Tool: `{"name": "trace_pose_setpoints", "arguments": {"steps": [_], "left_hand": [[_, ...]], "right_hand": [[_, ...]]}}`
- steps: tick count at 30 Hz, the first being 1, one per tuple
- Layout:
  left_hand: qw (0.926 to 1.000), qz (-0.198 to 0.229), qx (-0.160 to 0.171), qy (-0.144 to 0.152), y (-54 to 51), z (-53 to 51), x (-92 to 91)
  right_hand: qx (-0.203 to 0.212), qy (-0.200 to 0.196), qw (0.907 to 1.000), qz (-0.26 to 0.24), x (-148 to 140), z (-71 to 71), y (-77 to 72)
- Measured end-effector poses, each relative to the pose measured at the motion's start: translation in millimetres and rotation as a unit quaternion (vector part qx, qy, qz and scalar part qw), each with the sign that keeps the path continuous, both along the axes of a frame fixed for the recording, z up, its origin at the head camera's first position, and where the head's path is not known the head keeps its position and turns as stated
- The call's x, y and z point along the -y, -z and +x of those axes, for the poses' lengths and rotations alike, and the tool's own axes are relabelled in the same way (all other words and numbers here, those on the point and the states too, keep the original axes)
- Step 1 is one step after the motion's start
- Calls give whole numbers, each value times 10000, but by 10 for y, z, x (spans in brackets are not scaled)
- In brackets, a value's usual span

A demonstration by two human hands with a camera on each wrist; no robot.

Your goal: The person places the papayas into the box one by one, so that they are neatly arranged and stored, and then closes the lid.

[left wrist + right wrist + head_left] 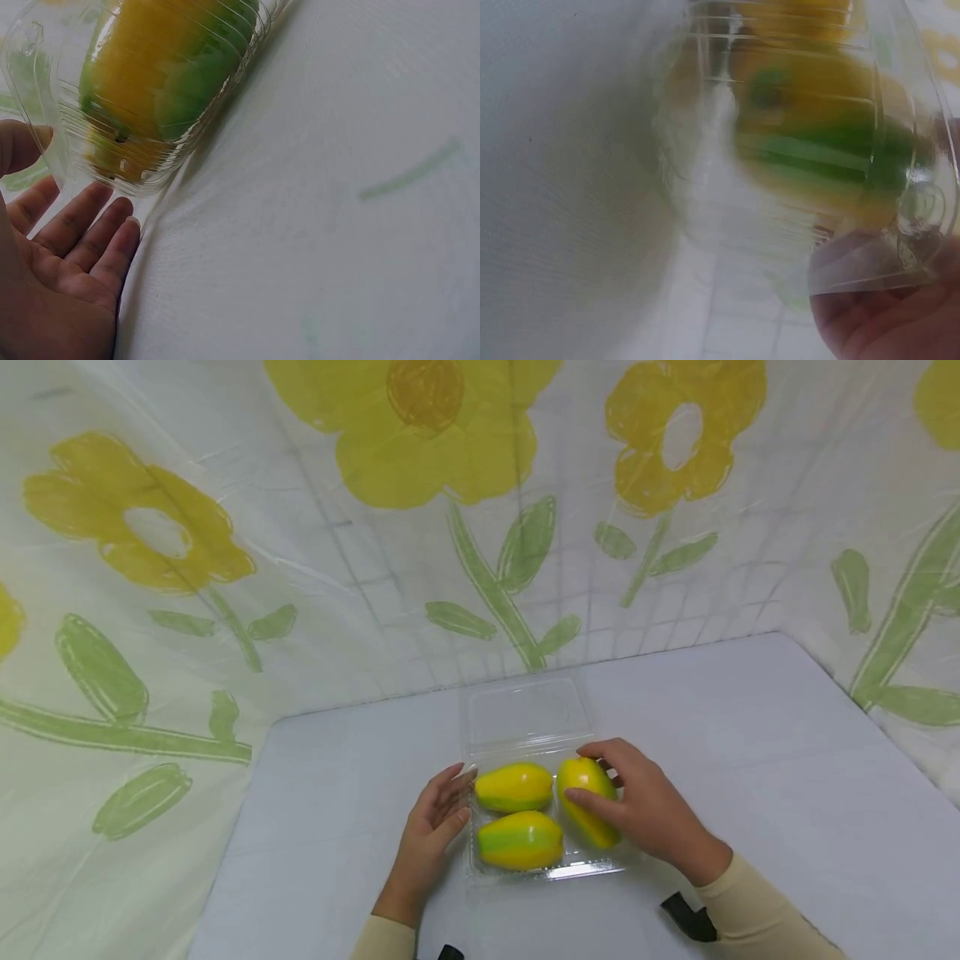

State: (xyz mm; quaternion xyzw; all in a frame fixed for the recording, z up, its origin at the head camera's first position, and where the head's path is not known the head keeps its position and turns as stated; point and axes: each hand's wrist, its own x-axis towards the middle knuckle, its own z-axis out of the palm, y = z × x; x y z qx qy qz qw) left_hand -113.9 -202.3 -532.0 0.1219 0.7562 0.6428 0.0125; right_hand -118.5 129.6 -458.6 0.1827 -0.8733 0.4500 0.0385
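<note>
Your right grip (648,806) holds a yellow-green fruit (585,776) inside the clear container (581,868), near its right edge; your left grip (429,831) is slack by the left edge. The lid (525,712) lies toward the worktop's (345,777) far edge. You're likely seating that fruit; next calls for gentle release.

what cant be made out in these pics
Head: part of clear container's right side, behind right hand.
Head: black object by left sleeve, cut by bottom edge.
Left wrist: yellow-green fruit, its top cut by upper edge.
Right wrist: fruit outline, blurred through plastic.
</note>
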Motion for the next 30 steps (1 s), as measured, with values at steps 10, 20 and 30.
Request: {"name": "trace_pose_setpoints", "arguments": {"steps": [10,20,30], "left_hand": [[10000,25,-28,-9,-13,-5,-2],[10000,64,-60,8,-7,-16,1],[10000,36,-60,24,23,-6,16]], "right_hand": [[-398,-31,9981,478,23,-2,16],[-436,-65,9971,627,11,-10,28],[-263,-3,9989,389,-81,-48,15]]}}
